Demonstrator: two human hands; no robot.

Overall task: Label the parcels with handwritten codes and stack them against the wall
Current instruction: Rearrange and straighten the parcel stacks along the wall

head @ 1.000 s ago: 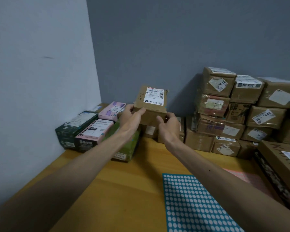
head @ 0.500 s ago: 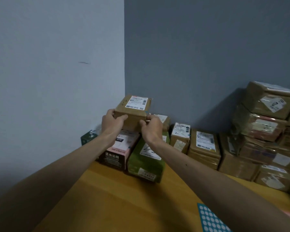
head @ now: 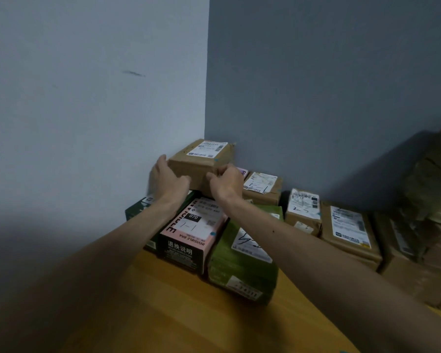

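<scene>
A small brown cardboard parcel (head: 201, 161) with a white shipping label on top sits in the corner where the two walls meet, on top of other parcels. My left hand (head: 166, 182) holds its left near corner, fingers up along the side. My right hand (head: 225, 182) grips its right near edge with curled fingers. Under it lie a pink and black box (head: 191, 233) marked "1-1" and a dark green box (head: 143, 208) by the left wall.
A green parcel (head: 242, 261) lies right of the pink box. Several brown parcels (head: 346, 230) with labels and handwritten codes line the back wall, rising to a taller stack (head: 438, 200) at the right edge. The wooden table (head: 189, 314) runs toward me.
Both hands carried the brown parcel left and back into the corner and lowered it onto the parcels there. The view swung left; the dotted mat left the frame.
</scene>
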